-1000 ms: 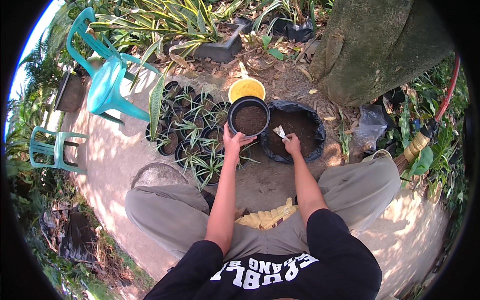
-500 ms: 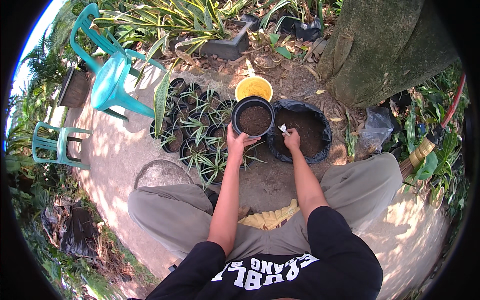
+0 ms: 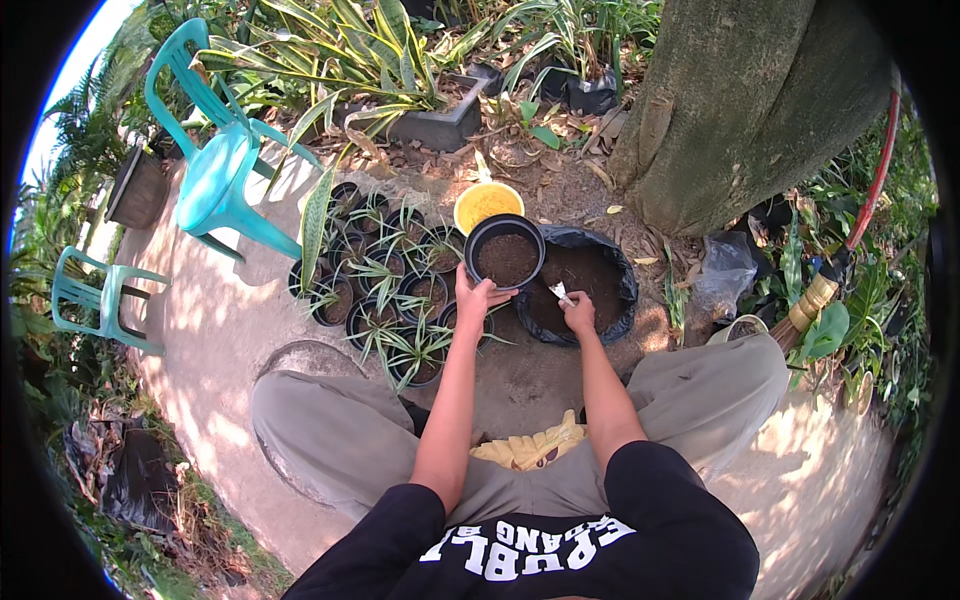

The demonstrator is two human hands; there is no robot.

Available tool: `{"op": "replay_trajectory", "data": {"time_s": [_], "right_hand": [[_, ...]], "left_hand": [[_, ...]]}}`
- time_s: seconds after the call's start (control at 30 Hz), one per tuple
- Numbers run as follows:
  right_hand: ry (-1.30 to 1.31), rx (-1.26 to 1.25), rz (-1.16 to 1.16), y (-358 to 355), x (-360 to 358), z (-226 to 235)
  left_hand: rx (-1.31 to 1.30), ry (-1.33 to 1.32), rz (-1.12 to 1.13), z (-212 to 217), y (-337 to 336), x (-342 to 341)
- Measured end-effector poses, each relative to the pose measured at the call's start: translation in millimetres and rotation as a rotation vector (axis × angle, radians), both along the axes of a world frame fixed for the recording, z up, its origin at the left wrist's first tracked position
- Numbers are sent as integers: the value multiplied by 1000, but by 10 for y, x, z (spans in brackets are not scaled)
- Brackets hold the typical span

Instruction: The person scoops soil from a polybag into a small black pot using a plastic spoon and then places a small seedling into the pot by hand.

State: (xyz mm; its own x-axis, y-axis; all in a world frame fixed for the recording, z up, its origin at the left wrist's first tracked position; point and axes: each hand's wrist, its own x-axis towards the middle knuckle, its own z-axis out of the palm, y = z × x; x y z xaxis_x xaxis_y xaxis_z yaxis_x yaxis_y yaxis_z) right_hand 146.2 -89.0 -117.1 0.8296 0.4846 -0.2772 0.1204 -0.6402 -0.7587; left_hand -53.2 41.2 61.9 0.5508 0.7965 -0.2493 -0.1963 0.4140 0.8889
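My left hand (image 3: 476, 300) grips the near rim and side of a round black plant pot (image 3: 507, 262) partly filled with brown soil. The pot is held up in front of me, overlapping the left side of an open black plastic bag (image 3: 628, 285) of dark soil. Over that bag, my right hand (image 3: 579, 314) is closed on a small trowel (image 3: 560, 291) with a whitish blade, its tip pointing up and left. Behind the pot stands a yellow tub (image 3: 486, 205), partly hidden. Several small black pots with spiky green plants (image 3: 385, 275) crowd together to the left.
Green plastic chairs (image 3: 215, 180) stand at the left. A thick tree trunk (image 3: 720, 120) rises at the far right, near a clear plastic bag (image 3: 722, 270) and a broom (image 3: 806, 304). Yellow cloth (image 3: 530, 448) lies between my legs. A grey planter (image 3: 440, 125) sits at the back.
The whole view has shifted a little. Against the tub and soil bag, the held pot has moved slightly right. My right hand, with the trowel, has come a little closer to me.
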Motion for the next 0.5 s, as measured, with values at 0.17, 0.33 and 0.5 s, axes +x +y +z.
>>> {"op": "replay_trajectory", "data": {"time_s": [0.17, 0.33, 0.5], "right_hand": [[-5, 33, 4, -220, 51, 305], [-84, 101, 74, -393, 263, 627], [-145, 203, 140, -537, 581, 956]], "left_hand": [[-49, 5, 14, -26, -82, 137], [-8, 67, 16, -60, -219, 231], [-15, 101, -21, -98, -301, 338]]}}
